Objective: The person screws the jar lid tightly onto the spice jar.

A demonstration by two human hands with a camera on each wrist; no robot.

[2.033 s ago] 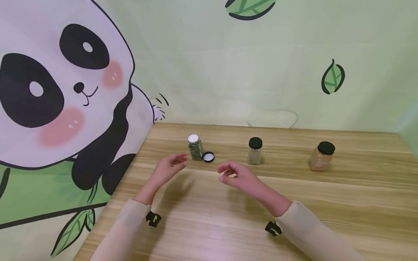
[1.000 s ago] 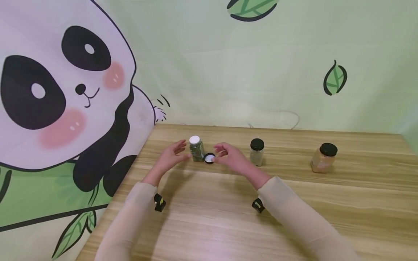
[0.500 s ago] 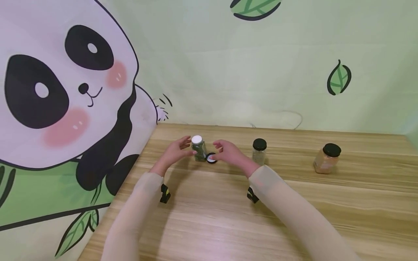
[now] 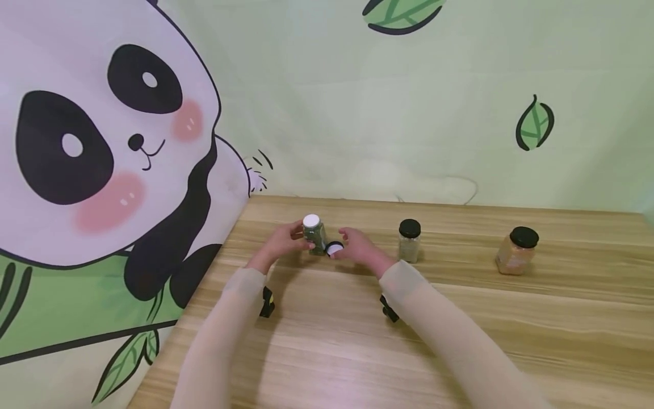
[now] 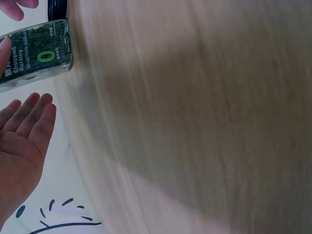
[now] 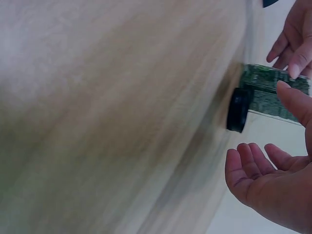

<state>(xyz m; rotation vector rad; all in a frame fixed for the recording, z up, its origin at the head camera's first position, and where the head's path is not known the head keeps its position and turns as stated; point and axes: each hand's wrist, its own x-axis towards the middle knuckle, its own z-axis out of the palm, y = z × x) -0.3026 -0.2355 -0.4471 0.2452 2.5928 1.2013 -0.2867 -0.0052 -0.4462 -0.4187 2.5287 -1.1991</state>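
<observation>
A square glass jar of dried green herb, its label reading chopped parsley (image 5: 36,51), stands upright on the table with a white top (image 4: 311,221). Beside its base is a black lid (image 6: 238,110), whose white inside shows in the head view. My left hand (image 4: 284,241) is at the jar's left, thumb in front; in the left wrist view its straight fingers (image 5: 36,114) stand apart from the glass. My right hand (image 4: 357,247) is just right of the lid, fingers bent loosely around the space by it, and a gap shows between them in the right wrist view.
Farther right on the wooden table (image 4: 327,352) stand a jar of pale contents with a black lid (image 4: 409,241) and an orange-pink jar (image 4: 516,253), also black-lidded. A panda-printed backdrop (image 4: 357,125) rises behind the table's far edge.
Both hands have moved forward and inward, the left to the parsley jar and the right to the loose black lid. The jars have stayed in place; the head view has shifted slightly.
</observation>
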